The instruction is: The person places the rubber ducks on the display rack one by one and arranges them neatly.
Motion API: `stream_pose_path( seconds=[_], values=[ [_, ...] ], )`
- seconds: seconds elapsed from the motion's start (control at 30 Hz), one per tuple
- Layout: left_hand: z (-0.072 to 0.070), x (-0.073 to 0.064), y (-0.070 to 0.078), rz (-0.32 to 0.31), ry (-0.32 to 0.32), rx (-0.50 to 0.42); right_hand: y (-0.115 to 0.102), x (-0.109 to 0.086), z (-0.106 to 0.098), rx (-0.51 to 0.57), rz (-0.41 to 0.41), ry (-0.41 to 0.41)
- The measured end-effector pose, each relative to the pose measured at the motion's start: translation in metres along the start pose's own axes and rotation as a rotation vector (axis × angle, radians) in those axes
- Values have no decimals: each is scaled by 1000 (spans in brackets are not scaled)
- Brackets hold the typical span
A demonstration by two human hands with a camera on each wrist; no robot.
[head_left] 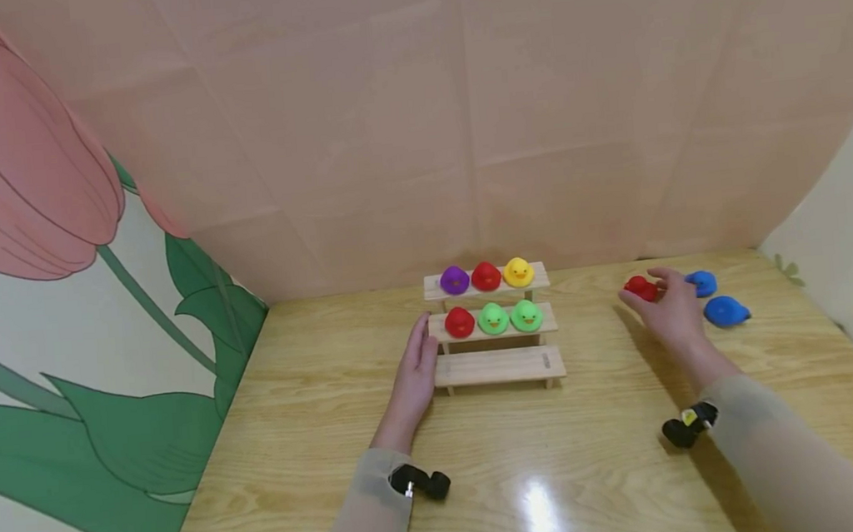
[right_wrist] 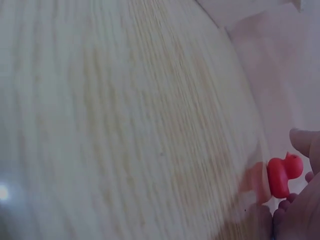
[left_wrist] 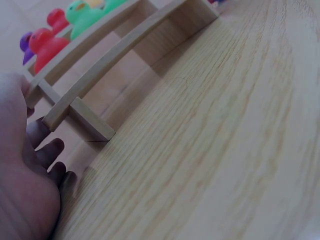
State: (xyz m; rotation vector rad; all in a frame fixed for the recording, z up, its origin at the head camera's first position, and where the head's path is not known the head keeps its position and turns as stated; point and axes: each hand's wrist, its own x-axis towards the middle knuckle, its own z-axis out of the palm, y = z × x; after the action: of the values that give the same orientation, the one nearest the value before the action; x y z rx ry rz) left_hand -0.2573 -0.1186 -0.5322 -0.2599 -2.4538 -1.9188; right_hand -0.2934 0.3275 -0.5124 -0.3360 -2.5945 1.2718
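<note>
A three-step wooden rack (head_left: pixel 496 366) stands on the table, holding small rubber ducks on its two upper steps. The top step carries a purple duck (head_left: pixel 454 280), a red duck (head_left: pixel 486 276) and a yellow duck (head_left: pixel 519 273). On the middle step sit another red duck (head_left: pixel 459 323) and two green ducks (head_left: pixel 493 319). My left hand (head_left: pixel 414 375) rests against the rack's left end, its lower fingers loosely bent in the left wrist view. At the right, my right hand (head_left: pixel 674 313) reaches around a third red duck (right_wrist: pixel 281 175), the thumb (right_wrist: pixel 301 141) apart from it.
Two blue ducks, one nearer the back (head_left: pixel 702 283) and one nearer the front (head_left: pixel 727 312), lie just right of my right hand. The wooden table (head_left: pixel 320 441) meets a pinkish cloth backdrop (head_left: pixel 359 179) behind the rack. A tulip-patterned panel (head_left: pixel 154 337) borders the left side.
</note>
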Motion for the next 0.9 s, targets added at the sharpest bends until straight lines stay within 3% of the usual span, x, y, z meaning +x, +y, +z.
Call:
stream_pose_path(
  seconds=[0.5, 0.9],
  values=[
    [-1, -1, 1, 7, -5, 10, 7, 6, 6, -12, -66, -30],
    [-1, -1, 0, 13, -3, 13, 10, 9, 6, -9, -73, -69]
  ],
)
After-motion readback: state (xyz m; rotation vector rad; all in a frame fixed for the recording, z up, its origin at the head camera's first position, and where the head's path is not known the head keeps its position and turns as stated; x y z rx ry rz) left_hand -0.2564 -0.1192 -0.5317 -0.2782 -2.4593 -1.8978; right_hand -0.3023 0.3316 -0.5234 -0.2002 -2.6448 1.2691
